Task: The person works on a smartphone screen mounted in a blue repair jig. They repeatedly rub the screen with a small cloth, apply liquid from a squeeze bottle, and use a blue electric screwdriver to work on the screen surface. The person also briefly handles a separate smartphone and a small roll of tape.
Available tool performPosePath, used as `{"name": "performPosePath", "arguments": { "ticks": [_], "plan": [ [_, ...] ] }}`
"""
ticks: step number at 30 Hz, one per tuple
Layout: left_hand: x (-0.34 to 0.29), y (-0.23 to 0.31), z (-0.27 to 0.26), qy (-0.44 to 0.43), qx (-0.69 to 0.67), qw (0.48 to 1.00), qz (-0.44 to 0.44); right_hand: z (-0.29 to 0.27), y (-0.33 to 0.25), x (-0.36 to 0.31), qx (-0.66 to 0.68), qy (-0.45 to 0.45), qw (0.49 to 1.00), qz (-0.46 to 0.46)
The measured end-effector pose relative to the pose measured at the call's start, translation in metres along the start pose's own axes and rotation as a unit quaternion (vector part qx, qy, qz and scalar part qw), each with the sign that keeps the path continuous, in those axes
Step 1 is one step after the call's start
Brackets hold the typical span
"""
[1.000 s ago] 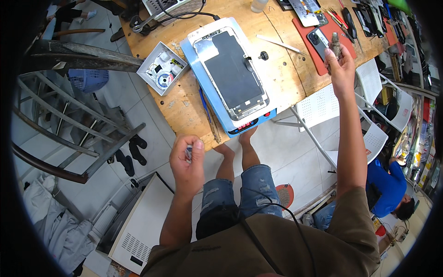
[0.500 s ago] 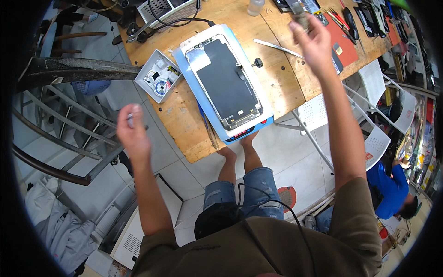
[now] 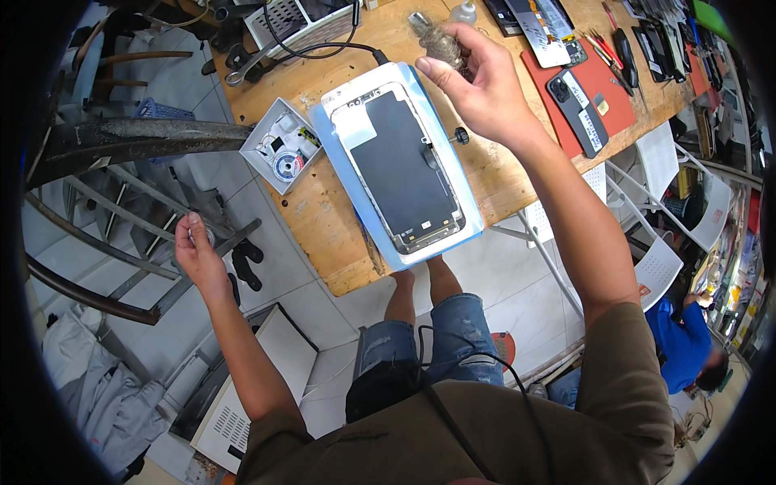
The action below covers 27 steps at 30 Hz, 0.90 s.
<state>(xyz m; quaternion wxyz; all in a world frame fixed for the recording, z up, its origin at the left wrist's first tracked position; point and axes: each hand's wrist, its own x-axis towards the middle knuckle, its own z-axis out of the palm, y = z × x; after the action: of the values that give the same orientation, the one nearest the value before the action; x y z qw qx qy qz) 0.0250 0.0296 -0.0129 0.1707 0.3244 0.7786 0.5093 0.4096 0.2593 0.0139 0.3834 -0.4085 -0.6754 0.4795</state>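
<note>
Toward seven o'clock from the nearer right hand (image 3: 495, 95), whose grip is holding a grey-brown bundle (image 3: 442, 48), the phone screen panel (image 3: 406, 170) is lying lengthwise eleven-to-five.

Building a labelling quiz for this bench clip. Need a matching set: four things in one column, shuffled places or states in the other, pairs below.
Things
1. Right hand
2. White box
3. Dark phone
4. Left hand

Places or states
A. Lying on the red mat
B. Out beyond the left edge of the table
C. Holding a fuzzy greyish object
D. Beside the blue-edged plate, a spool inside

Pairs: 1-C, 2-D, 3-A, 4-B
</note>
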Motion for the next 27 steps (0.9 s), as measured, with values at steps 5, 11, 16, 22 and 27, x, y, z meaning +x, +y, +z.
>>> {"name": "performPosePath", "arguments": {
  "ticks": [5, 11, 16, 22, 27],
  "plan": [
    [-0.026, 0.054, 0.065, -0.059, 0.047, 0.997, -0.005, -0.054, 0.041, 0.022, -0.052, 0.123, 0.991, -0.018],
    [-0.043, 0.082, 0.113, -0.164, -0.086, 0.982, 0.034, -0.112, 0.057, 0.013, -0.055, 0.195, 0.977, 0.067],
    [-0.004, 0.042, 0.057, -0.059, 0.016, 0.998, 0.018, -0.049, 0.029, -0.02, 0.001, 0.121, 0.99, 0.069],
    [-0.005, 0.021, 0.037, -0.044, -0.038, 0.998, -0.037, -0.028, 0.011, -0.043, 0.084, 0.09, 0.988, 0.091],
    [-0.065, 0.068, 0.074, -0.155, -0.051, 0.986, -0.023, -0.086, 0.032, -0.077, 0.054, 0.2, 0.969, 0.132]
  ]
}}
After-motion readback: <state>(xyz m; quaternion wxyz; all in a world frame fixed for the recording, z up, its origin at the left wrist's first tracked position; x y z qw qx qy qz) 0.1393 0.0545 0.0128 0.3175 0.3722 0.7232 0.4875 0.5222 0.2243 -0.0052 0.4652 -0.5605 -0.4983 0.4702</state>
